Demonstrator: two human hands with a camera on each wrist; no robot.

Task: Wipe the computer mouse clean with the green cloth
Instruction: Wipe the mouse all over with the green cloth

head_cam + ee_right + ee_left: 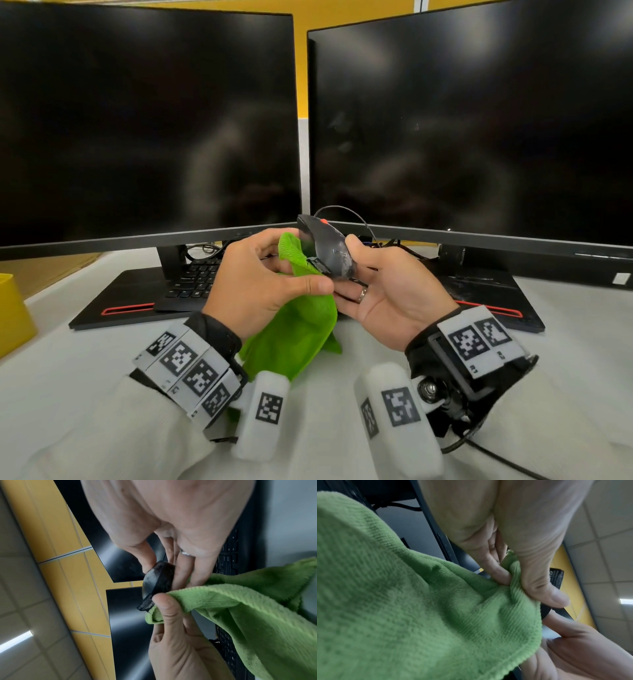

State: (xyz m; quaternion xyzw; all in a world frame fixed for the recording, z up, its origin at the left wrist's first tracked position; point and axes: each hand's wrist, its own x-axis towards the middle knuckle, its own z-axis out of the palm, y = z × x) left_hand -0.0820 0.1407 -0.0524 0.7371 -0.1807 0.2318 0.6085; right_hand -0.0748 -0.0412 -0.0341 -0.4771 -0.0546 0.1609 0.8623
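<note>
Black computer mouse (327, 248) held in the air, tilted nose-up, in front of the gap between two dark monitors (147, 116), with pale smudges showing on its near end and its cable (356, 217) looping away behind. Best wiped by pressing a bunched fold of green cloth (294, 329) firmly along that smudged end, then turning the mouse to reach the underside. Right hand (390, 284) palm-up on the right, thumb and fingers curled round the mouse; left hand (260, 281) on the left, thumb and forefinger pinching the cloth against the mouse's near edge, the rest hanging toward the white desk (68, 359).
</note>
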